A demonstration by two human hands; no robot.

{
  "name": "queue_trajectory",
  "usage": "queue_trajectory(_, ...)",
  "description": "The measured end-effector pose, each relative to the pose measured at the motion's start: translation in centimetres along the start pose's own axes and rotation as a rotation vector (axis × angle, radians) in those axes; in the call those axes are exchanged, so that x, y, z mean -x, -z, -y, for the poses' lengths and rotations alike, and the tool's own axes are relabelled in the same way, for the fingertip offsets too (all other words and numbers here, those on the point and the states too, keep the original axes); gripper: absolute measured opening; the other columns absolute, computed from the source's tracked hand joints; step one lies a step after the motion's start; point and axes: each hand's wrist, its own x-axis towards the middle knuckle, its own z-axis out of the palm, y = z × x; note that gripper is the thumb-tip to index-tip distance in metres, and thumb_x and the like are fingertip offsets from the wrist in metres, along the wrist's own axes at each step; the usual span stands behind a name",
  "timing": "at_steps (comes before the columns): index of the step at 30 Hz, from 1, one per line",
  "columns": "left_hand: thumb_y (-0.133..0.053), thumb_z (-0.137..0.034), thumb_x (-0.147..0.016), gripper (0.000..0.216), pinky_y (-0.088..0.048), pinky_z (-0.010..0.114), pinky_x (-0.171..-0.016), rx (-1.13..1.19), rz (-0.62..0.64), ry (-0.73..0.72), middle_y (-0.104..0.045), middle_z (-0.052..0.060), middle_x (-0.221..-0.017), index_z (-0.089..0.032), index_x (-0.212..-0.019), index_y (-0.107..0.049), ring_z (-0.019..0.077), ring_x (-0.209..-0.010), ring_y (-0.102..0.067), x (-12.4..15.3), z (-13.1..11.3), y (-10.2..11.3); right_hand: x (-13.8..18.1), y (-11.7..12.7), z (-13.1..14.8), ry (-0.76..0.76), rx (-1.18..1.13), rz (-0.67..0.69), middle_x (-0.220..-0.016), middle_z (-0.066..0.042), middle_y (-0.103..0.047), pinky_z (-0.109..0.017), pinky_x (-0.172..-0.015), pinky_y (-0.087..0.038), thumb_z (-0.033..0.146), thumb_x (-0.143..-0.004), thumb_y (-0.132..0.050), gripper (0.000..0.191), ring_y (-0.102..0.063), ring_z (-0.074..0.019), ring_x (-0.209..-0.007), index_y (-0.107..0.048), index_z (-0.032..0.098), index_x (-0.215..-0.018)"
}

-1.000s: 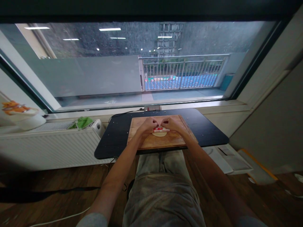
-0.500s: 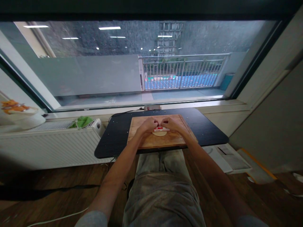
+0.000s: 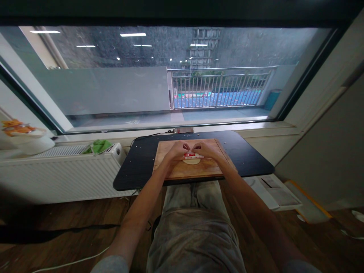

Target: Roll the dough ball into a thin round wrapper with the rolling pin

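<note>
Both hands meet over a wooden board (image 3: pixel 176 172) on a small black table (image 3: pixel 142 159). My left hand (image 3: pixel 176 151) and my right hand (image 3: pixel 205 149) are curled, each gripping one end of a small red and white object (image 3: pixel 193 155). It is held just above a pale flat round of dough (image 3: pixel 192 162) lying on the board. What the red and white object is cannot be made out at this size.
A white radiator (image 3: pixel 59 170) stands left of the table with a green cloth (image 3: pixel 98 146) on top. A large window (image 3: pixel 159 76) fills the wall ahead. White flat items (image 3: pixel 275 193) lie on the wooden floor to the right. A cable runs across the floor at left.
The hands hold nearly the same place; the fingertips above the red and white object have shifted slightly.
</note>
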Motion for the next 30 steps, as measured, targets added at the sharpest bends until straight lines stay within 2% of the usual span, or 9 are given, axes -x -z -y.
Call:
queue_trajectory(6,-0.073,-0.015,-0.072,0.017,-0.051,0.024,-0.067,0.106,0.078,-0.015,-0.079,0.006,-0.079,-0.011,-0.084,-0.084,0.0161,-0.070,-0.068,0.1,0.4,0.0,-0.5,-0.2,0.1,-0.061,0.010,0.032,-0.075,-0.003,-0.082,-0.024,-0.065,-0.046,0.026,-0.084,-0.069,0.023,-0.068,-0.0186,-0.071,-0.089,0.016,-0.080)
queue_trajectory(13,-0.071,-0.006,-0.068,0.021,-0.054,0.023,-0.067,0.199,0.120,0.085,-0.077,0.006,-0.083,-0.011,-0.087,-0.078,0.0153,-0.072,-0.068,-0.3,0.2,0.0,-0.8,-0.2,-0.4,-0.045,0.037,0.053,-0.071,-0.002,-0.080,-0.025,-0.067,-0.048,0.026,-0.080,-0.073,0.018,-0.068,-0.0198,-0.072,-0.088,0.018,-0.076)
queue_trajectory(17,-0.071,-0.007,-0.067,0.020,-0.055,0.024,-0.068,0.143,0.083,0.088,-0.077,0.006,-0.082,-0.011,-0.086,-0.078,0.0163,-0.073,-0.068,-0.1,-0.3,0.0,-1.0,-0.1,-0.6,-0.032,0.051,0.042,-0.071,-0.002,-0.079,-0.025,-0.069,-0.048,0.025,-0.080,-0.071,0.018,-0.068,-0.0197,-0.074,-0.087,0.018,-0.078)
queue_trajectory(22,-0.066,-0.015,-0.072,0.022,-0.054,0.025,-0.069,0.037,0.161,0.067,-0.080,0.006,-0.083,-0.011,-0.084,-0.084,0.0188,-0.076,-0.069,0.1,-1.2,0.1,-1.0,-0.1,-0.5,-0.036,0.059,0.000,-0.072,-0.001,-0.077,-0.025,-0.072,-0.047,0.024,-0.081,-0.068,0.017,-0.066,-0.0188,-0.076,-0.083,0.018,-0.076)
queue_trajectory(30,-0.066,-0.018,-0.073,0.020,-0.055,0.025,-0.074,-0.145,0.184,0.121,-0.079,0.006,-0.082,-0.012,-0.080,-0.084,0.0206,-0.082,-0.070,-0.1,-2.1,0.4,-0.5,0.0,0.2,-0.023,-0.004,-0.047,-0.068,0.000,-0.069,-0.025,-0.068,-0.043,0.028,-0.082,-0.064,0.020,-0.059,-0.0159,-0.070,-0.073,0.019,-0.067)
